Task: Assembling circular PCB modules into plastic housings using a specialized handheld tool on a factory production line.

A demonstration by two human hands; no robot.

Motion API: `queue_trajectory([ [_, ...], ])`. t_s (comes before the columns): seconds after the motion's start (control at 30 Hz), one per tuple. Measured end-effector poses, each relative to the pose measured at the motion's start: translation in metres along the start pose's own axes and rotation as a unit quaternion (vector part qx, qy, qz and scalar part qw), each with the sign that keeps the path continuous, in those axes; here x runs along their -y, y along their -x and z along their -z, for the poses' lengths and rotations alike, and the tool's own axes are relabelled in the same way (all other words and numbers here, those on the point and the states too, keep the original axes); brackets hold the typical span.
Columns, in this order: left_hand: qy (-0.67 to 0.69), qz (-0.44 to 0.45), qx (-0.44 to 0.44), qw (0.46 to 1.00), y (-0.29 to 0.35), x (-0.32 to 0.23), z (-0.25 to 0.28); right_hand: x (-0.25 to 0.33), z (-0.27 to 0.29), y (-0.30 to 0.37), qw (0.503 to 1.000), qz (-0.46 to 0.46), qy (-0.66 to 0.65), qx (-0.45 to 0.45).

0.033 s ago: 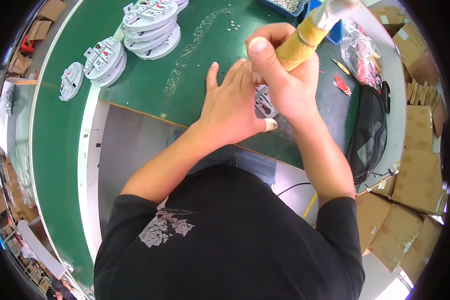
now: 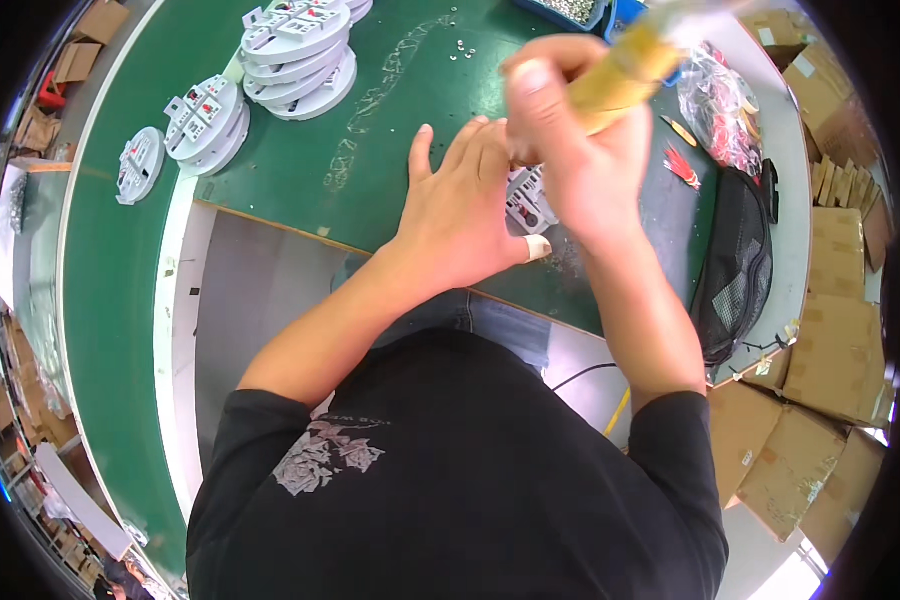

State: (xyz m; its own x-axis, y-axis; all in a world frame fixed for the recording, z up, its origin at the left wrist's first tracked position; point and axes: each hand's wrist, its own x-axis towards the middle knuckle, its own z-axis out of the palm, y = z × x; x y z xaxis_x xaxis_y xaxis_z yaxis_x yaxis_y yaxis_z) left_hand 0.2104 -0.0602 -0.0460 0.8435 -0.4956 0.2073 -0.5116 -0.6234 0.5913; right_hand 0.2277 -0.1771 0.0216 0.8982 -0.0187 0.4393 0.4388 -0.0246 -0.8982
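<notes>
My left hand [image 2: 457, 205] lies with fingers stretched and spread over the table, its thumb wrapped in a light bandage. Beside that thumb shows a grey-white plastic part [image 2: 532, 205] with dark slots, partly hidden under both hands. My right hand [image 2: 595, 150] is closed round a thick, yellow-wrapped tool [image 2: 620, 85] that looks like a power screwdriver. It tilts up and to the right, its upper end blurred, and its tip is hidden behind my hands.
Stacked grey-white round bases [image 2: 295, 60] stand at the far left, with smaller piles [image 2: 207, 125] nearer. Blue bins [image 2: 575, 12] of small metal pieces sit at the back. On the right lie a plastic bag [image 2: 715, 110], red wires [image 2: 682, 168], a yellow-handled tool [image 2: 680, 130] and a black pouch [image 2: 738, 265].
My right hand and the yellow tool have shifted slightly right, and the tool is now blurred. More of the grey-white part shows between my hands. My left hand has barely moved.
</notes>
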Motion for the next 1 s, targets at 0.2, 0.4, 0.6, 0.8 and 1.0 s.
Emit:
queue_trajectory([
  [0.2, 0.132, -0.014, -0.011, 0.991, -0.005, -0.003, 0.012, 0.071, 0.067, -0.029, 0.970, 0.109, -0.208, -0.064],
  [0.4, 0.840, 0.029, 0.050, 0.540, 0.001, 0.002, 0.046, 0.054, 0.080, -0.008, 0.987, -0.138, -0.033, -0.075],
  [0.6, 0.829, -0.002, 0.058, 0.556, 0.005, 0.002, 0.049, 0.037, 0.044, 0.017, 0.975, -0.194, 0.105, 0.011],
  [0.8, 0.833, -0.046, 0.024, 0.551, 0.011, 0.008, 0.035, 0.035, 0.040, 0.022, 0.979, -0.173, 0.096, 0.035],
  [1.0, 0.810, -0.057, 0.030, 0.582, 0.009, 0.006, 0.035, 0.031, 0.042, 0.022, 0.982, -0.154, 0.101, 0.028],
])
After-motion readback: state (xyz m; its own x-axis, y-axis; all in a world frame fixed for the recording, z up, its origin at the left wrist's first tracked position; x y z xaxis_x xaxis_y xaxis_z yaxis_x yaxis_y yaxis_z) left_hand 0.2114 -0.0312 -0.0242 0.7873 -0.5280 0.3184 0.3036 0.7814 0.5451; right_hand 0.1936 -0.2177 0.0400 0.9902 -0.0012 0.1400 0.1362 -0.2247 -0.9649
